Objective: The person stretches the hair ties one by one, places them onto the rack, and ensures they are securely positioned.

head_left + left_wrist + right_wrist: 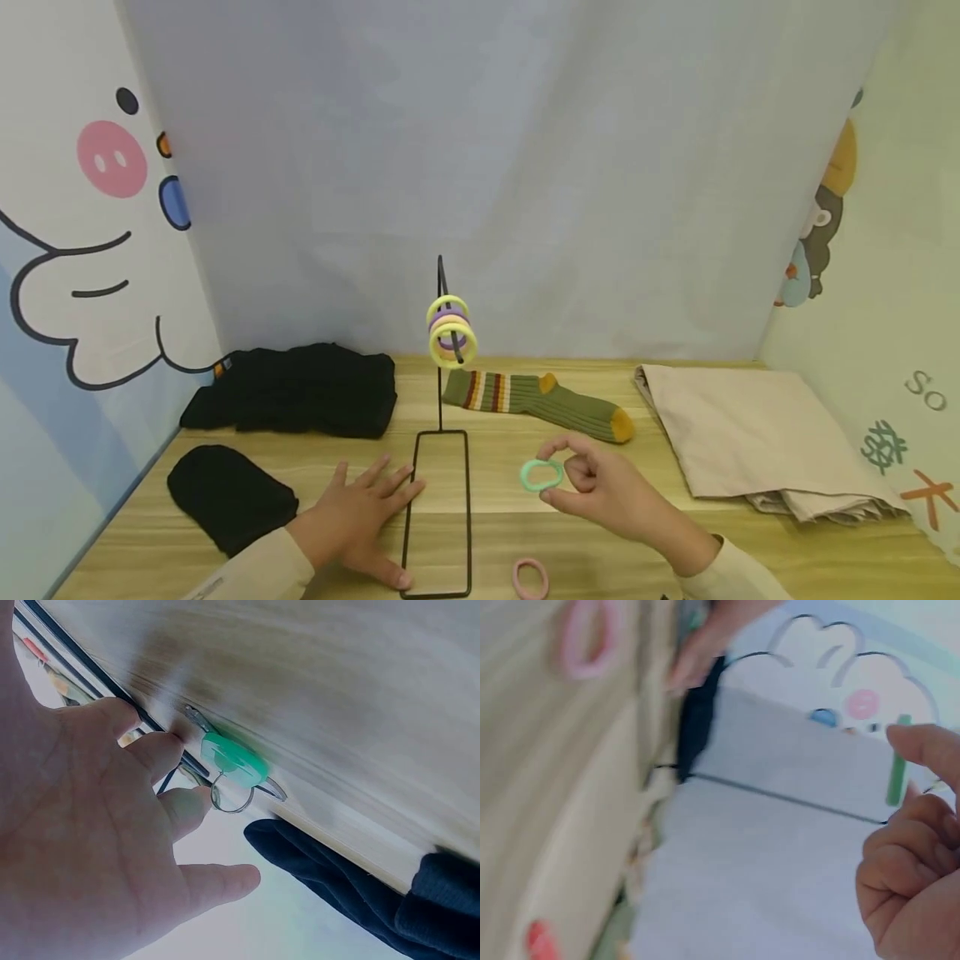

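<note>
My right hand [611, 492] pinches a mint-green hair tie [524, 476] between thumb and index finger, above the table. In the right wrist view the same hair tie [897, 765] appears edge-on. With fingers spread, my left hand [367, 517] rests at the left side of the black wire stand's base [468, 517]. Yellow, purple and orange hair ties [452, 346] hang on the stand's upper arm. On the table below my right hand lies a pink hair tie [517, 575]. The left wrist view shows a small green item with a metal ring [236, 759] beyond the left fingertips.
Black folded cloth [300, 392] and a smaller black fabric piece [228, 496] lie on the left. Behind the stand is a green striped sock [570, 408]. Beige folded cloth [750, 433] lies at the right. A blurred red thing [541, 941] shows in the right wrist view.
</note>
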Demonstrator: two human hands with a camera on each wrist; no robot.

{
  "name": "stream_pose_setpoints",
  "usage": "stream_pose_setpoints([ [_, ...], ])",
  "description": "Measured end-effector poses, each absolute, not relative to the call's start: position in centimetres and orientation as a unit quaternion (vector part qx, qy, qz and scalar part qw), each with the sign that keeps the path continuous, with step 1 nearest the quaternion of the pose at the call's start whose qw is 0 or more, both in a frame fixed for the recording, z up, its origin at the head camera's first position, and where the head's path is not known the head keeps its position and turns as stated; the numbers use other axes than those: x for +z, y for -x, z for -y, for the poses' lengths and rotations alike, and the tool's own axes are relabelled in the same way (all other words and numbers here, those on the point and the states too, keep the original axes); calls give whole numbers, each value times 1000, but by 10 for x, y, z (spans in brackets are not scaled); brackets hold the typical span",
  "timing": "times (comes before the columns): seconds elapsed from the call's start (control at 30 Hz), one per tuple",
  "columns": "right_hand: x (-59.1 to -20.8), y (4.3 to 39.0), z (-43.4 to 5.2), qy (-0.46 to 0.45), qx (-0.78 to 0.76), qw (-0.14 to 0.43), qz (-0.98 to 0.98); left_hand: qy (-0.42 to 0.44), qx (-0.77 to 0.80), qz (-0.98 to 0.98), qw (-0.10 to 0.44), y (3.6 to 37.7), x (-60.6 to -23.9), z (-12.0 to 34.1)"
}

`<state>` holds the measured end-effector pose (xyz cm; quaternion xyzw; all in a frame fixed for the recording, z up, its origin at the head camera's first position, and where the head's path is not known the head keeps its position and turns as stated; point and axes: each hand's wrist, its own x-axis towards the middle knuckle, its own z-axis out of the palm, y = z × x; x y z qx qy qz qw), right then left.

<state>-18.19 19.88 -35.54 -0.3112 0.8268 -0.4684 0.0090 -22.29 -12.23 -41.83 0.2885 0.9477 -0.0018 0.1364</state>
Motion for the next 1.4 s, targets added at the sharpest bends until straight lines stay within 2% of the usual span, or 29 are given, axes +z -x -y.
stream_pose_setpoints([
  [0.23, -318, 175, -161, 397, -535, -198, -719, -279, 3, -948, 157, 221, -416, 121],
  [0.6, -268, 180, -113, 407, -483, -317, -707, -276, -10, -948, 159, 222, -419, 122],
  [0.9, -264, 198, -107, 348, -466, -291, -760, -282, -8, -947, 157, 221, -418, 121],
  [1.17, -278, 200, -119, 343, -487, -276, -754, -278, -15, -949, 144, 223, -416, 121],
  [1.27, -286, 197, -125, 324, -507, -241, -762, -282, -12, -949, 141, 223, -416, 121],
  [1.4, -301, 195, -135, 290, -546, -147, -772, -283, -11, -948, 143, 222, -416, 122],
])
